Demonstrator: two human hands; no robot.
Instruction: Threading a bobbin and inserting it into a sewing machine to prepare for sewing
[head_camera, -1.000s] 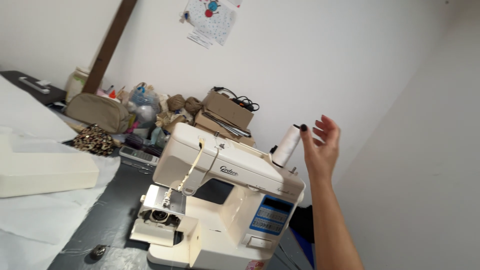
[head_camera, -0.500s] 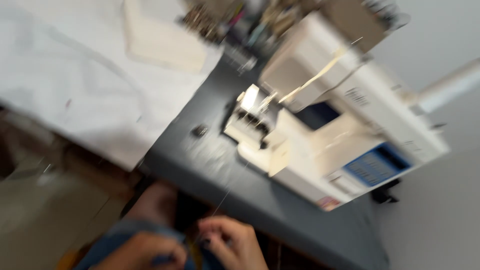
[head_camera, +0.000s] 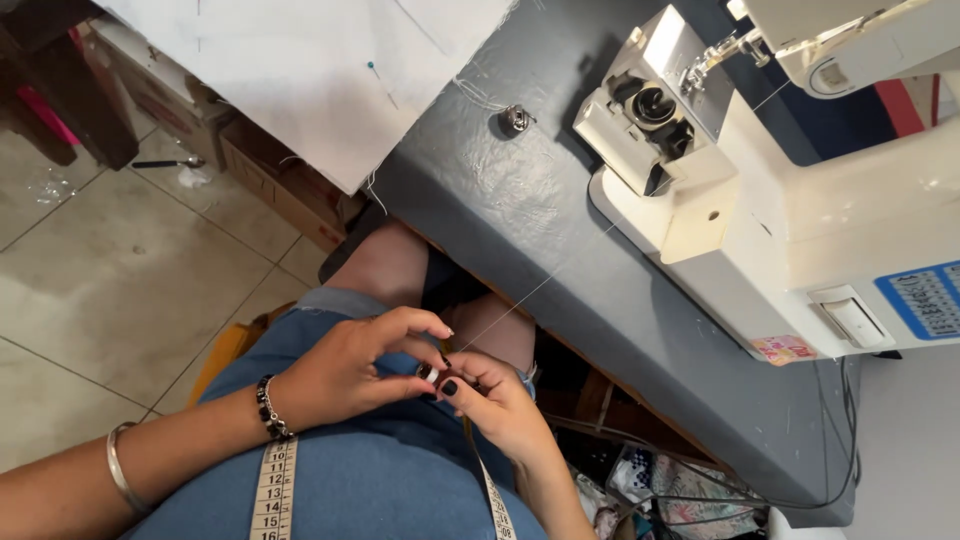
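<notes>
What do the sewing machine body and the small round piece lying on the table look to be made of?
Sewing machine: looks like moulded plastic, cream, smooth with a soft sheen and rounded edges. Small round piece on the grey table: probably metal, silvery with bright glints; too small to be sure.

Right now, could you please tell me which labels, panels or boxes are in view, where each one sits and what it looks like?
Blue rectangular printed panel: right edge, on the cream sewing machine's front; rows of small pale marks.
Small pink-and-yellow sticker: machine's lower front edge, roughly rectangular, slightly tilted.
Brown cardboard boxes: on the tiled floor under the grey table, upper left.
White-and-yellow measuring tape: over the denim lap, bottom.
</notes>
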